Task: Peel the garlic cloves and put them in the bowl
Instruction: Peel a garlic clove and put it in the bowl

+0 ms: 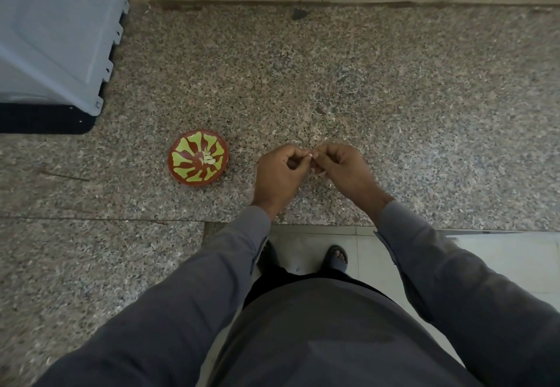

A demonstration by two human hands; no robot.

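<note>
Both hands meet above the speckled granite bench [363, 83], with the fingertips close together. Between them a small pale piece shows, the garlic clove [311, 154]; only a little whitish tip of it is visible, and the rest is hidden by the fingers. The left hand [280, 171] has its fingers curled, and its grip pinches the clove from the left side. The right hand [341, 168] is also curled, and its grip pinches the same clove from the right side. Whether the skin is on the clove or off, I cannot tell.

The bowl [198, 162] stands on the bench to the left of the hands, near but apart from them. It is round and shallow, red-brown, with yellow-green shapes that spread from the middle like petals. In its middle lie a few small pale pieces [209, 159], probably peeled cloves.

At the far left stands a light grey appliance [54, 38] with a dark base. Both arms wear grey sleeves [454, 280].
</note>
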